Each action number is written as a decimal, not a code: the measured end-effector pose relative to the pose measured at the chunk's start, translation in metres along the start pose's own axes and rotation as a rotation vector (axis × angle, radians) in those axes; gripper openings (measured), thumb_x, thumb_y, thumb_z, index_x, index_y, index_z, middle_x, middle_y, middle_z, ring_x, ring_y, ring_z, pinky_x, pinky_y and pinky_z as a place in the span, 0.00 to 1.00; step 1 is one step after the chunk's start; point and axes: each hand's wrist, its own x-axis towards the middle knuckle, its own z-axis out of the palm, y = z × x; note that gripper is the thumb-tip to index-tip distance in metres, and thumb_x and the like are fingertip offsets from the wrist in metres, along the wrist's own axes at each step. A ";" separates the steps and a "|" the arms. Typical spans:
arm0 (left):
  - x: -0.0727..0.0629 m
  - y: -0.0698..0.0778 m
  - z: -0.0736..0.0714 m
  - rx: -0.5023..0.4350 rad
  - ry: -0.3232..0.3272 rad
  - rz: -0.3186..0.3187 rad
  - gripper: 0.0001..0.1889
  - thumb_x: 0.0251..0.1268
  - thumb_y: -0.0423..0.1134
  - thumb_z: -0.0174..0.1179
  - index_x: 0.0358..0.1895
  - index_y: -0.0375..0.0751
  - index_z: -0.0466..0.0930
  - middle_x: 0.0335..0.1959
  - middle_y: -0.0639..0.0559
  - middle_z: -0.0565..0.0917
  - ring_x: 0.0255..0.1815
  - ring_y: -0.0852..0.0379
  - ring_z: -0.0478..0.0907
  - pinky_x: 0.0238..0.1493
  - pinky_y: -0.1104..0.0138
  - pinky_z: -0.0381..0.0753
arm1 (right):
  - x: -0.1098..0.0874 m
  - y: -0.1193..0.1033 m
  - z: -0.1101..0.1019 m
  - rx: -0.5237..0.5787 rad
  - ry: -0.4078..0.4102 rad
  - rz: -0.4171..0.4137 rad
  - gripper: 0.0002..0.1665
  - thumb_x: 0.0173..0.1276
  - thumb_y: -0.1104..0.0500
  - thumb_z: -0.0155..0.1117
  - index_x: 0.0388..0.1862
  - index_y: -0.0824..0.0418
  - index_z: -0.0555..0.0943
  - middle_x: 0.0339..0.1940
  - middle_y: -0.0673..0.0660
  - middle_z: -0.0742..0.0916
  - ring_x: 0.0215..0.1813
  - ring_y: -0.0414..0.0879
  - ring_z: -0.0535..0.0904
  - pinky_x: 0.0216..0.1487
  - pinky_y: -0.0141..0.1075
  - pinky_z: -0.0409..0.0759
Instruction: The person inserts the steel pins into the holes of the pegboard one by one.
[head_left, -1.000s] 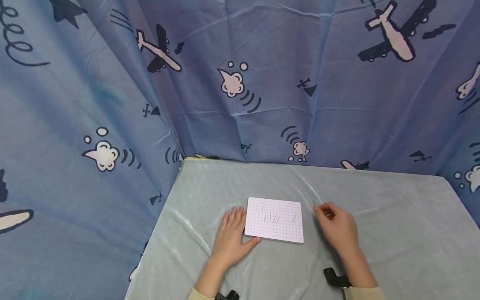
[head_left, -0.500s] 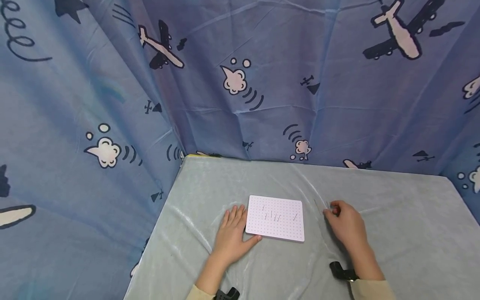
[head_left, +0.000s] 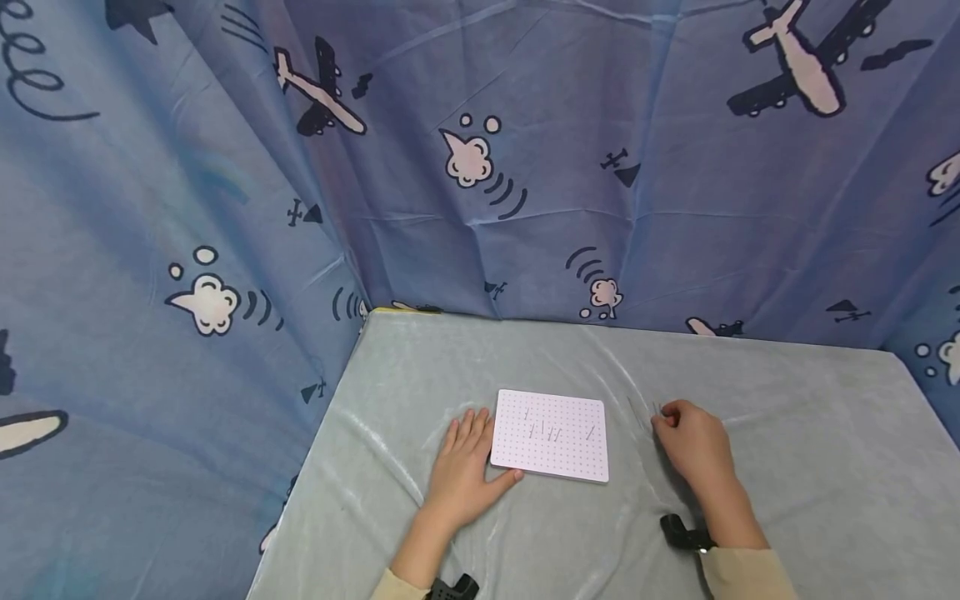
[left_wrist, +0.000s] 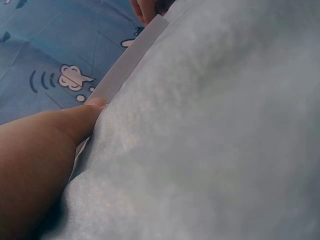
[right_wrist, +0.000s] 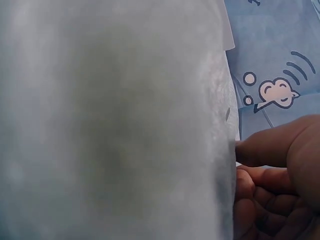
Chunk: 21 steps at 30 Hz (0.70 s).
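A white board (head_left: 550,454) with a grid of small dots lies in the middle of the table. Several thin grey pins (head_left: 554,434) show as short slanted lines on it. My left hand (head_left: 465,479) rests at the board's left side, fingers straight; its thumb (left_wrist: 95,103) touches the near edge. To the right of the board, my right hand (head_left: 696,442) has curled fingers, with thumb and forefinger pinching at thin pins on the cloth. Short pin ends (head_left: 656,408) stick out past those fingertips. Another thin pin (head_left: 632,405) lies between board and right hand.
A pale grey, wrinkled cloth (head_left: 420,367) covers the table. Blue curtains (head_left: 480,250) printed with planes and clouds hang behind it and at the sides. Each wrist wears a black camera mount (head_left: 678,533).
My right hand has moved right, away from one thin pin, to others, and its thumb has closed toward the forefinger. The left hand and the board stay in place.
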 end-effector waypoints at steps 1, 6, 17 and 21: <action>0.000 0.000 0.000 0.000 0.002 0.002 0.54 0.72 0.77 0.56 0.87 0.39 0.62 0.88 0.43 0.59 0.91 0.44 0.48 0.91 0.50 0.40 | 0.000 0.000 0.000 -0.002 -0.002 0.001 0.15 0.73 0.59 0.68 0.45 0.73 0.85 0.31 0.59 0.86 0.33 0.56 0.81 0.38 0.54 0.82; 0.000 0.000 0.001 0.012 0.002 0.004 0.54 0.72 0.77 0.56 0.86 0.38 0.62 0.88 0.43 0.60 0.91 0.44 0.48 0.91 0.50 0.40 | 0.002 -0.001 -0.002 -0.008 -0.024 0.012 0.13 0.72 0.59 0.67 0.40 0.71 0.84 0.31 0.61 0.87 0.32 0.56 0.82 0.36 0.55 0.83; -0.001 -0.002 0.005 0.009 0.001 -0.005 0.55 0.73 0.79 0.54 0.87 0.38 0.62 0.89 0.44 0.58 0.91 0.46 0.46 0.91 0.51 0.38 | 0.005 -0.008 -0.005 -0.017 -0.090 0.058 0.10 0.68 0.62 0.59 0.36 0.68 0.84 0.31 0.62 0.86 0.30 0.55 0.79 0.30 0.46 0.78; -0.001 -0.002 0.005 0.012 0.015 0.008 0.54 0.73 0.78 0.54 0.86 0.38 0.63 0.88 0.43 0.59 0.91 0.44 0.48 0.91 0.49 0.40 | 0.004 -0.005 -0.003 -0.001 -0.065 0.050 0.09 0.67 0.63 0.59 0.35 0.68 0.83 0.30 0.60 0.86 0.31 0.55 0.80 0.31 0.44 0.77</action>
